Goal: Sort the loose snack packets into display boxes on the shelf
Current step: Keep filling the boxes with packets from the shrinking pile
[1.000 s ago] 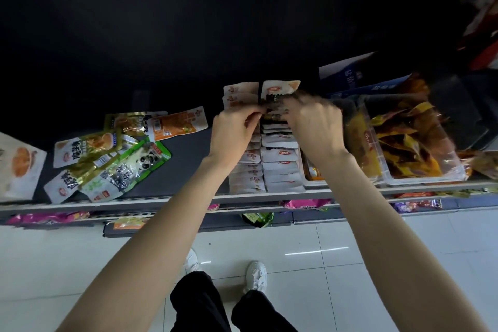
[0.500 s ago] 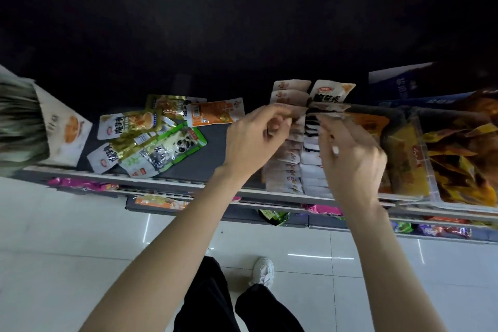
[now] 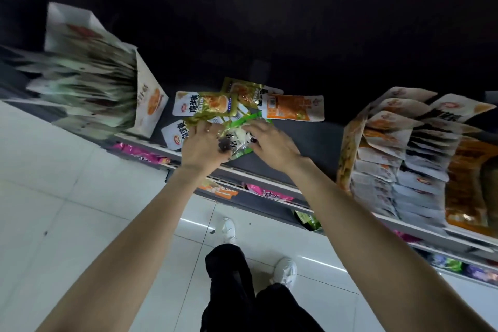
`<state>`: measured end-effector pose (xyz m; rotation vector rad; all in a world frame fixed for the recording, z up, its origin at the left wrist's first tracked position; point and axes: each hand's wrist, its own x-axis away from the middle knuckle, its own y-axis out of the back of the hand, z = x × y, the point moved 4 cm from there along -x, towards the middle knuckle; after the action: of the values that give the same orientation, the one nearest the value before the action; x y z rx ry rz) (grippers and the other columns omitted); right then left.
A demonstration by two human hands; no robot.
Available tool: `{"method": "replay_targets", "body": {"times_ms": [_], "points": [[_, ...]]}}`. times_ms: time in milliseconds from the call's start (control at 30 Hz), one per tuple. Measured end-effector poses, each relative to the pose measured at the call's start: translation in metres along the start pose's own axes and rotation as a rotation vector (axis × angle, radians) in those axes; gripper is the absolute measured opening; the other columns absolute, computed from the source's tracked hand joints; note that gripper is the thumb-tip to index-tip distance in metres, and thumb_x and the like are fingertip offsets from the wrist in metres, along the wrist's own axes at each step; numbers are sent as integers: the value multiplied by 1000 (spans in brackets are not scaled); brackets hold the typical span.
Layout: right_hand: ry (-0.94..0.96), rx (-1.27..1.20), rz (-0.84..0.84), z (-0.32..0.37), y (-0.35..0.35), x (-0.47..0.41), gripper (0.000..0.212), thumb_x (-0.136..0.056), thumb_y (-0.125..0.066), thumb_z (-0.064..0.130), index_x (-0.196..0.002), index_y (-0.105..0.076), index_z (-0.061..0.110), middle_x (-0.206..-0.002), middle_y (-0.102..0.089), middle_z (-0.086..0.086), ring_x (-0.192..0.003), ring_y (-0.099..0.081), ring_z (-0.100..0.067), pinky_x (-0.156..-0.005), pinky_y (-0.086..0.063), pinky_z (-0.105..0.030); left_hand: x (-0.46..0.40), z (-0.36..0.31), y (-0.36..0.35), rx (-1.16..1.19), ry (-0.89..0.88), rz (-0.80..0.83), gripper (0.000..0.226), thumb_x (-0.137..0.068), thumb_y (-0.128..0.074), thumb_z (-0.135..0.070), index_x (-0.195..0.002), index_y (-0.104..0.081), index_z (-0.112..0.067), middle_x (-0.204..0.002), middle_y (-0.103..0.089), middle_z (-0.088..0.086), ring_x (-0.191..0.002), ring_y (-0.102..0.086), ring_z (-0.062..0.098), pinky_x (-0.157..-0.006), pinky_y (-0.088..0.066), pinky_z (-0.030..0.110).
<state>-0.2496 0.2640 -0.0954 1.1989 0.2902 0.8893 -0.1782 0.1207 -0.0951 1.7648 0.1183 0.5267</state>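
A loose pile of snack packets lies on the dark shelf (image 3: 310, 137): an olive-yellow packet (image 3: 204, 104), a golden one (image 3: 248, 89), an orange one (image 3: 293, 106) and a white one (image 3: 176, 133). Both hands are at the front of this pile. My left hand (image 3: 202, 145) and my right hand (image 3: 270, 143) grip a green panda packet (image 3: 237, 137) from either side. My left fingers also reach over the olive-yellow packet. To the left stands a white display box (image 3: 149, 100) full of pale packets. To the right a display box (image 3: 347, 143) holds two rows of white packets.
An orange-fronted box (image 3: 469, 186) stands at the far right of the shelf. Pink and green packets (image 3: 269, 193) lie on the lower shelf under the rail. White floor tiles and my shoes (image 3: 285, 269) are below.
Both hands have left the rows of white packets at the right and moved left to the loose pile, taking hold of the green panda packet. The view has swung left.
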Motion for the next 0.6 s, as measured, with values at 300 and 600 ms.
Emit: {"method": "replay_targets", "body": {"times_ms": [300, 600], "points": [[-245, 348, 81, -6, 0, 7, 81, -77, -65, 59, -138, -34, 16, -130, -41, -12, -119, -40, -30, -99, -35, -38, -1, -7, -4, -54, -96, -22, 79, -74, -67, -59, -140, -36, -30, -141, -34, 7, -134, -28, 28, -106, -38, 44], [-398, -368, -236, -11, 45, 76, 25, -86, -67, 20, -106, -53, 16, -101, -63, 0, -85, -56, -17, -70, -39, -24, 40, -26, 18, 1129, 103, 32, 67, -79, -75, -22, -135, -38, -19, -122, -55, -2, -112, -54, 16, -100, -43, 34]]}}
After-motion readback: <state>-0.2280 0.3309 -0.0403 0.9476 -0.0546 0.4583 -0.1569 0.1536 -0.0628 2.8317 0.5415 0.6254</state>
